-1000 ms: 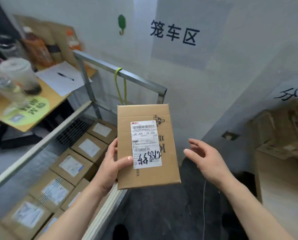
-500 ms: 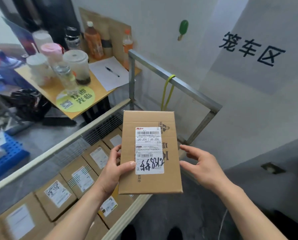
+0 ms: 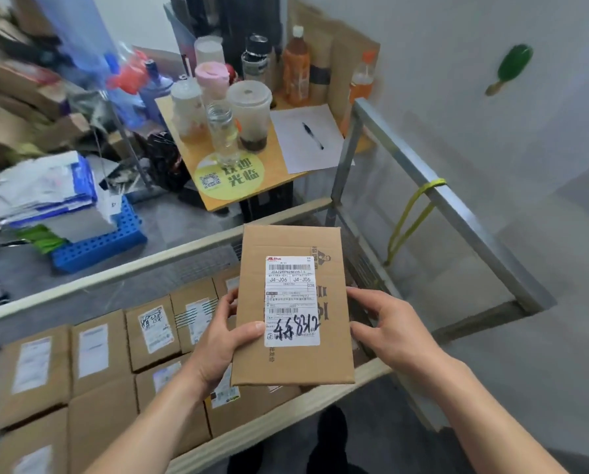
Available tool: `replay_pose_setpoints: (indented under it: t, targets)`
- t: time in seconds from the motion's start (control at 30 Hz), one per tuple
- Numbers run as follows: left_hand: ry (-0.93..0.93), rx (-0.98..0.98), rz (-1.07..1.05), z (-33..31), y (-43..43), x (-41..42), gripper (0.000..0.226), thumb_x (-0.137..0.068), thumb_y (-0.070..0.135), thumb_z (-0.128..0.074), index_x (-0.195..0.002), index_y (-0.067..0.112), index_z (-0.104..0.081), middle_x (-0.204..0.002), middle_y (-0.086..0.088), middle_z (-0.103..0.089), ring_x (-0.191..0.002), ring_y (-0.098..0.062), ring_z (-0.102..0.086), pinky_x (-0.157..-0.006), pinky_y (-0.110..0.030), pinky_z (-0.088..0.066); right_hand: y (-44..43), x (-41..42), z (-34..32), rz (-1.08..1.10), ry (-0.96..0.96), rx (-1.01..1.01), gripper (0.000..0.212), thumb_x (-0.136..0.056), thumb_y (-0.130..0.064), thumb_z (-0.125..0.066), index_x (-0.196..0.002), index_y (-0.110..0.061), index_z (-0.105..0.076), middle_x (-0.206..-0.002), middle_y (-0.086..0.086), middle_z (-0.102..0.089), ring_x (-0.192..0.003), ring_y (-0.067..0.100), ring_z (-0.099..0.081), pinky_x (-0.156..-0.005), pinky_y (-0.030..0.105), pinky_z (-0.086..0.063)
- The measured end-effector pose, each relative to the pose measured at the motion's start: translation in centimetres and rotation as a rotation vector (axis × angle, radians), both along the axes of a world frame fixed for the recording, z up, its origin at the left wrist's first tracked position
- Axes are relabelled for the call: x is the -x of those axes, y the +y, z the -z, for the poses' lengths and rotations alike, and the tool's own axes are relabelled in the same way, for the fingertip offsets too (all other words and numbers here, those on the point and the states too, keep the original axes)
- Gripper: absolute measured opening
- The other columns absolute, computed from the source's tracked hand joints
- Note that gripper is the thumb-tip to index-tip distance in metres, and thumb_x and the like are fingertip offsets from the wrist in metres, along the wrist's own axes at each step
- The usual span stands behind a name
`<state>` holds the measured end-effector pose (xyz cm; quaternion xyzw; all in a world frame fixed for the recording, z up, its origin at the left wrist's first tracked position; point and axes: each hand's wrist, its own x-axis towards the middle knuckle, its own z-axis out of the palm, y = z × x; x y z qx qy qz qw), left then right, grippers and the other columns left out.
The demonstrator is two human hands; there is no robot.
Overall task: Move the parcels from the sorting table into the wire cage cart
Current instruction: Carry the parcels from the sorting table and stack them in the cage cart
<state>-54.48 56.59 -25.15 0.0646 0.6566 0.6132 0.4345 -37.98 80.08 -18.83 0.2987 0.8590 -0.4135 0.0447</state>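
Both hands hold one flat cardboard parcel (image 3: 330, 357), label up, just above the near rail of the wire cage cart (image 3: 457, 217), toward its near right corner. The left hand (image 3: 223, 342) grips the parcel's left edge, with the thumb laid on the front beside the label's lower corner and the fingers tucked behind. The right hand (image 3: 390, 333) holds the right edge with bent fingers (how far they reach underneath is hidden).

On the cart's floor, more labelled parcels (image 3: 151, 331) lie flat in close rows, filling the left part and running under the held one. A yellow strap (image 3: 411, 217) hangs from the cart's right rail.

Beyond the cart's far corner stands a small wooden table (image 3: 189, 159). Cups and bottles (image 3: 248, 114) crowd its back edge. A sheet of paper (image 3: 300, 155) with a pen (image 3: 313, 135) on it lies at its right edge, and a round green sticker (image 3: 230, 177) sits at its front edge. A blue crate (image 3: 95, 246) stacked with papers sits on the floor to the left.
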Motion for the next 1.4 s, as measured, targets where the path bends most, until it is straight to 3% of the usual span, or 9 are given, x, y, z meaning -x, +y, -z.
replay_pose_setpoints:
  t: [0.2, 0.37, 0.5, 0.6, 0.7, 0.83, 1.03, 1.13, 1.4]
  targets:
    - [-0.038, 0.041, -0.159, 2.2, 0.8, -2.2, 0.116, -0.044, 0.049, -0.092, -0.145, 0.03, -0.037, -0.137, -0.01, -0.056, -0.105, -0.03, -0.07, -0.075, -0.044, -0.059, 2.8, 1.9, 3.0, -0.122, -0.087, 0.044, 0.062, -0.089, -0.022, -0.071, -0.146, -0.036, -0.052, -0.143, -0.018, -0.056, -0.132, 0.003, -0.05, -0.113, 0.036, -0.042]
    - [-0.073, 0.1, -0.185, 4.1, 1.1, -3.1, 0.112, -0.048, 0.051, -0.085, -0.146, 0.032, -0.034, -0.134, -0.005, -0.059, -0.102, -0.02, -0.072, -0.076, -0.039, -0.06, 3.1, 2.9, 5.9, -0.101, -0.11, 0.206, 0.068, -0.076, -0.016, -0.049, -0.14, -0.038, -0.058, -0.129, -0.023, -0.066, -0.127, 0.003, -0.056, -0.111, 0.04, -0.045]
    - [-0.068, 0.144, -0.154, 6.1, 2.0, -2.7, 0.103, -0.049, 0.055, -0.084, -0.139, 0.041, -0.036, -0.13, 0.003, -0.062, -0.104, -0.013, -0.07, -0.085, -0.041, -0.06, 3.4, 3.5, 8.4, 0.03, -0.082, 0.362, 0.063, -0.084, 0.006, -0.044, -0.131, -0.032, -0.065, -0.117, -0.015, -0.072, -0.111, 0.012, -0.067, -0.079, 0.041, -0.059]
    - [-0.073, 0.186, -0.107, 8.1, 2.6, -2.1, 0.11, -0.05, 0.06, -0.086, -0.145, 0.04, -0.033, -0.128, 0.009, -0.064, -0.11, -0.014, -0.068, -0.096, -0.049, -0.055, 3.3, 4.0, 10.0, 0.203, -0.081, 0.46, 0.049, -0.092, 0.003, -0.042, -0.121, -0.026, -0.068, -0.109, -0.004, -0.075, -0.094, 0.021, -0.067, -0.06, 0.032, -0.052]
    - [-0.053, 0.246, -0.038, 9.9, 3.2, -1.4, 0.11, -0.056, 0.06, -0.085, -0.148, 0.039, -0.029, -0.132, 0.012, -0.06, -0.116, -0.011, -0.062, -0.1, -0.046, -0.051, 3.5, 4.6, 12.2, 0.313, -0.067, 0.487, 0.034, -0.098, -0.005, -0.045, -0.108, -0.025, -0.071, -0.101, 0.001, -0.075, -0.089, 0.022, -0.066, -0.062, 0.035, -0.052]
    - [-0.023, 0.347, 0.031, 12.7, 4.0, -0.8, 0.085, -0.076, 0.031, -0.086, -0.142, 0.035, -0.034, -0.126, 0.015, -0.06, -0.107, 0.0, -0.059, -0.089, -0.028, -0.051, 3.3, 5.4, 15.6, 0.352, -0.096, 0.478, 0.02, -0.1, -0.017, -0.054, -0.106, -0.028, -0.069, -0.106, -0.003, -0.075, -0.1, 0.023, -0.069, -0.069, 0.04, -0.056]
    - [0.07, 0.505, 0.015, 16.4, 4.5, -1.2, 0.091, -0.077, 0.023, -0.085, -0.15, 0.029, -0.031, -0.124, 0.014, -0.06, -0.106, -0.006, -0.056, -0.089, -0.028, -0.053, 2.1, 6.1, 20.8, 0.344, -0.172, 0.414, 0.018, -0.095, -0.031, -0.059, -0.112, -0.031, -0.067, -0.106, -0.011, -0.074, -0.103, 0.019, -0.068, -0.088, 0.056, -0.058]
    - [0.113, 0.563, 0.014, 17.8, 4.6, -1.5, 0.088, -0.08, 0.027, -0.083, -0.15, 0.027, -0.031, -0.114, 0.015, -0.054, -0.101, -0.003, -0.048, -0.075, -0.019, -0.042, 1.6, 6.4, 22.5, 0.314, -0.231, 0.381, 0.022, -0.098, -0.034, -0.058, -0.12, -0.033, -0.063, -0.112, -0.014, -0.07, -0.104, 0.014, -0.065, -0.09, 0.052, -0.056]
    - [0.188, 0.688, 0.072, 20.9, 4.1, -2.1, 0.087, -0.077, 0.035, -0.085, -0.147, 0.025, -0.034, -0.129, 0.002, -0.06, -0.105, -0.01, -0.054, -0.079, -0.025, -0.042, 0.8, 6.8, 26.5, 0.238, -0.312, 0.333, 0.014, -0.097, -0.038, -0.059, -0.108, -0.046, -0.06, -0.107, -0.022, -0.069, -0.105, 0.007, -0.063, -0.093, 0.042, -0.053]
